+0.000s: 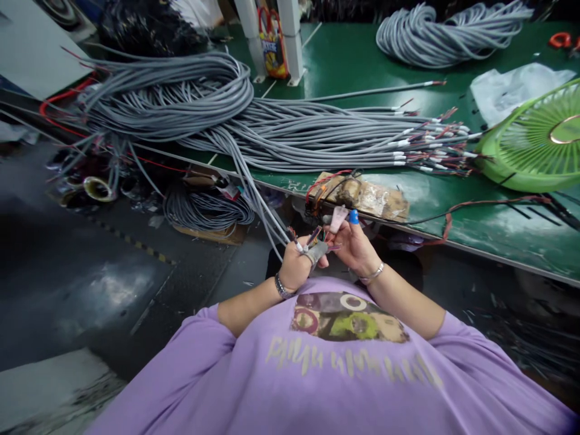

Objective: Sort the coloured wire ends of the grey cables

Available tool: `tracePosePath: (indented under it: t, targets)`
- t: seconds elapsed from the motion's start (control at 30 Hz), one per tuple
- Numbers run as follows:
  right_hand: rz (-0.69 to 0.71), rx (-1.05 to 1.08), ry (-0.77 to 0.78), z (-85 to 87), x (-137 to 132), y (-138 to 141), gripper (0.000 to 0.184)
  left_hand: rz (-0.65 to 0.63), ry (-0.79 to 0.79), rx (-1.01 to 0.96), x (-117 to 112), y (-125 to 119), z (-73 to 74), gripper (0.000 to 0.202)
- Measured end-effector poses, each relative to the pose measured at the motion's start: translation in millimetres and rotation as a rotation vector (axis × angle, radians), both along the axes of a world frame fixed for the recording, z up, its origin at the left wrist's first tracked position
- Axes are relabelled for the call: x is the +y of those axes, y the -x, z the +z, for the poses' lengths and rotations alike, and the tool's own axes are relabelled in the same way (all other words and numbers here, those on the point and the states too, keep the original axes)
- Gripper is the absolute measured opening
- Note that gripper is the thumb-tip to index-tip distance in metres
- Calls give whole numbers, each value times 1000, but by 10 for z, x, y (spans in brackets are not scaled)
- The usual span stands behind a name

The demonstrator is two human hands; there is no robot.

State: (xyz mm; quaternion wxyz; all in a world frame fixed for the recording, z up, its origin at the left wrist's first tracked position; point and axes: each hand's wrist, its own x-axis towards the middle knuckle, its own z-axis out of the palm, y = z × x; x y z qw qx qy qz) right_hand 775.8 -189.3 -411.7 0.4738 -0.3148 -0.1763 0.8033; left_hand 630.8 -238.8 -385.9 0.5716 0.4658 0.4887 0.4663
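My left hand is closed around the ends of several grey cables in front of my body, with a grey wrap on one finger. Thin coloured wires fan out of the stripped cable ends between my two hands. Close beside it, my right hand is closed with its fingers at these wires; the exact pinch is partly hidden. Pale pink and blue covers sit on its fingertips. From my left hand the held cables run up to the large cable bundle on the green bench.
The green bench carries a coiled cable bundle, a green fan, a plastic bag and a taped block at its front edge. Another cable coil lies below the bench. A small red bag stands by white posts.
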Motion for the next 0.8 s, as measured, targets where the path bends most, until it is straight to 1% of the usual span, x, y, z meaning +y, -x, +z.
tracePosePath:
  t: [0.13,0.2,0.27,0.4,0.6,0.67,0.8]
  targets:
    - [180,-37,-117,-3,-111,-117,49,34,12,-1,-31,41,-28,34]
    - [222,-93,-183,26,-168,-144,47,25,3,10,-26,43,-33,34]
    - [182,-167,-209,65,-206,-140,41,5,-21,42,-16,40,-26,35]
    - [69,-280,-174,108,-218,-86,28,-34,-29,85,-4,39,4,36]
    - [57,-295,-115,103,-215,3,25,-111,-36,109,-2,62,17,34]
    - [58,-269,-103,92,-214,2,25,-90,-37,80,-3,60,2,33]
    - [110,-145,-42,30,-165,-80,27,9,-11,-31,5,31,-34,35]
